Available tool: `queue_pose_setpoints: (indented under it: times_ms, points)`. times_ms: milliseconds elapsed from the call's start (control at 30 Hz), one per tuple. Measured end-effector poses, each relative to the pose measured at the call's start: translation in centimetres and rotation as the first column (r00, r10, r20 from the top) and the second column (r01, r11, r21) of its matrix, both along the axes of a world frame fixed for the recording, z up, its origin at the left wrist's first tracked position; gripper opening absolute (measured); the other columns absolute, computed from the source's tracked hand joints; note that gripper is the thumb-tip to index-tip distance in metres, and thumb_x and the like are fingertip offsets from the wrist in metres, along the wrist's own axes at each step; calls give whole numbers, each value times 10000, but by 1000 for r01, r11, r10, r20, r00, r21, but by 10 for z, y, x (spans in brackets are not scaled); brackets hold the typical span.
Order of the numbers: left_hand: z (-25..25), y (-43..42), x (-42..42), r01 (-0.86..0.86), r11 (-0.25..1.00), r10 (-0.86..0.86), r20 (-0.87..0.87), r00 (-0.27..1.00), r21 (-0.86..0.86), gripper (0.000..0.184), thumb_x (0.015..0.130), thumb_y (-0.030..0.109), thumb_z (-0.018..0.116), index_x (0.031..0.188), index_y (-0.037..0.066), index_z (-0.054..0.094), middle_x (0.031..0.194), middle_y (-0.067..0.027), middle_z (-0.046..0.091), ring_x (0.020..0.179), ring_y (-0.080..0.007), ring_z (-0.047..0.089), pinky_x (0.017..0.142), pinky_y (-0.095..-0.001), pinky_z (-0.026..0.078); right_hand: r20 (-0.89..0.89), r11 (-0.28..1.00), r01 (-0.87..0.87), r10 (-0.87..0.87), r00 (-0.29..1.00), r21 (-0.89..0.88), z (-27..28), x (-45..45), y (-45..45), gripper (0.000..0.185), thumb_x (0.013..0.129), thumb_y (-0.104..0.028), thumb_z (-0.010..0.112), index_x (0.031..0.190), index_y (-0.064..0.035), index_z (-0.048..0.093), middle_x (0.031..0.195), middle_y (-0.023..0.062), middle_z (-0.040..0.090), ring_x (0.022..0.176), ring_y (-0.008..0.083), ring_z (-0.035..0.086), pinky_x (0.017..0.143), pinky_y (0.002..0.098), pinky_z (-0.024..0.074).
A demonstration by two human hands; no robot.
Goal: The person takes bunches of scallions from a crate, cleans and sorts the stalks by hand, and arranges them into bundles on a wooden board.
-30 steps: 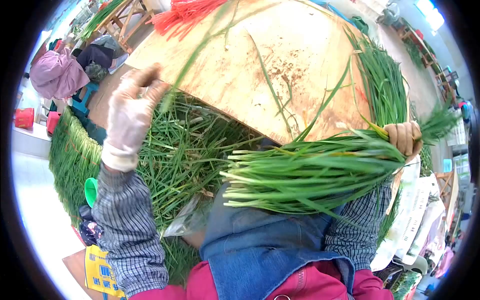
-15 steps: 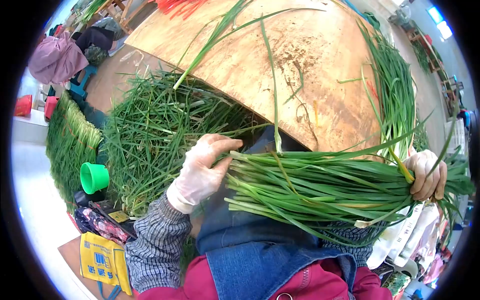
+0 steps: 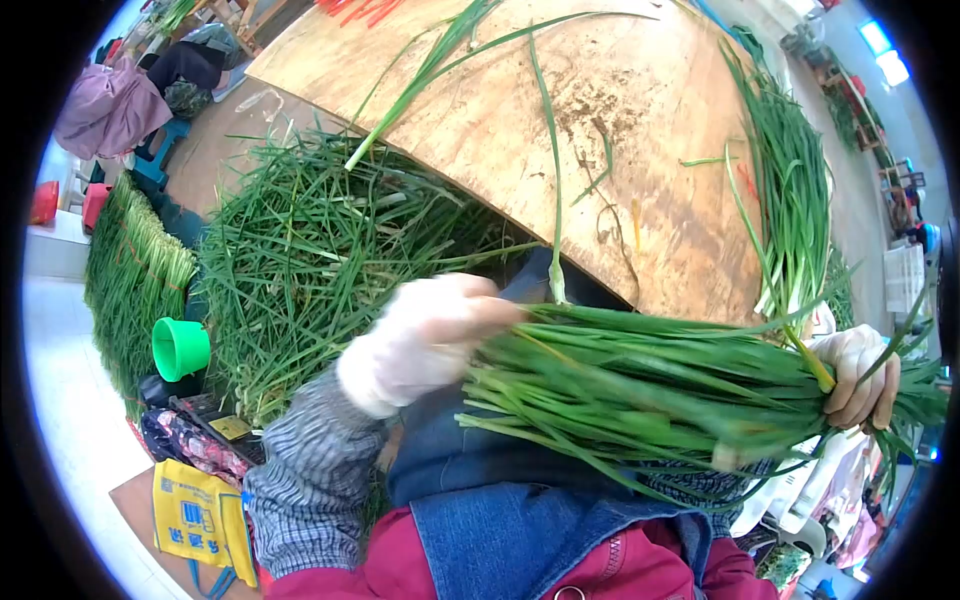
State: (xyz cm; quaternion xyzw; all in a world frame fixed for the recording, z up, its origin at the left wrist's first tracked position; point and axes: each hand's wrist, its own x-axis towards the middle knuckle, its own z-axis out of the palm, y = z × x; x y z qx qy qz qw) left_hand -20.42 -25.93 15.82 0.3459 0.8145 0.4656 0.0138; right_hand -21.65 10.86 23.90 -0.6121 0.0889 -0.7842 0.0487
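Note:
A thick bunch of garlic chives (image 3: 640, 385) lies sideways in front of my body, pale stem ends to the left and leaf tips to the right. My right hand (image 3: 855, 375), gloved in thin white, is wrapped round its leafy end. At the stem ends is my left hand (image 3: 425, 335), in the same kind of glove. It is smeared by motion, so I cannot make out whether its fingers pinch a stem. One bent, yellowed leaf (image 3: 812, 365) sticks out beside my right hand.
A wooden board (image 3: 480, 120) ahead carries loose chives, soil crumbs and another bunch (image 3: 790, 190) at its right edge. Heaped green leaves (image 3: 310, 260) lie to the left. Beyond them stand a green bucket (image 3: 181, 350), tied bundles (image 3: 140, 270) and a yellow bag (image 3: 200, 515).
My left hand has moved right, over the stem ends, and is now blurred. The middle of the bunch is blurred too. My right hand keeps its hold, slightly lower in view.

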Motion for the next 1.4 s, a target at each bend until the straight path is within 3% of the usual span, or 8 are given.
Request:
queue_pose_setpoints:
  times_ms: [167,300,433,600,733,900,1233,1400]
  points:
    - [8,-91,33,-586,780,552,-200,810,-219,143,741,-35,593,841,56,641,746,-108,606,683,-242,594,613,-313,480,-157,998,-24,31,987,50,-6,-16,18,95,780,11,565,840,84,578,634,200,616,516,269,611,460,320,511]
    - [-2,-127,54,-751,216,397,-647,651,-623,159,753,-10,575,894,55,610,861,-99,586,826,-261,547,719,-378,437,-250,989,-85,113,962,122,-7,-26,27,131,814,-6,555,901,93,553,685,210,626,576,282,629,528,336,531]
    - [-5,-43,51,-436,878,417,-129,900,-200,226,724,66,647,946,41,615,887,-113,599,822,-268,553,716,-374,448,-242,992,-98,116,963,84,-9,-26,27,126,816,-2,549,900,92,547,683,213,624,579,287,630,537,343,532]
    - [-12,20,31,-216,907,244,32,969,-360,299,739,290,653,912,47,630,917,-123,598,898,-289,539,826,-399,405,-251,988,-45,82,964,151,-6,-24,32,134,817,-12,551,905,88,539,688,213,625,581,287,630,539,344,532]
    - [-41,25,30,-114,993,111,228,967,3,196,690,126,688,861,43,643,899,-107,590,895,-270,543,791,-354,434,-244,982,-51,95,965,179,-6,-24,30,133,822,-22,549,902,84,539,694,210,628,592,286,633,547,345,532]
    - [-45,24,39,-367,860,11,706,708,355,156,681,-53,681,825,-6,642,865,-68,583,850,-163,558,772,-274,445,-253,983,-19,65,965,180,-6,-24,33,163,813,-40,575,913,85,541,704,210,630,609,284,636,566,348,534]
    - [-43,11,45,-686,628,-52,899,435,368,136,741,-40,613,871,-3,628,855,-96,643,686,-133,583,620,-234,470,-207,983,-12,51,977,182,0,-16,28,186,764,-26,641,893,78,557,662,185,630,563,255,628,516,316,524]
    - [-33,-78,66,-896,405,454,810,372,184,76,792,78,596,828,14,615,789,-92,650,451,-83,516,376,-189,398,-173,982,-87,116,978,166,3,-13,26,136,752,-9,644,838,67,572,623,178,621,512,255,612,477,318,512]
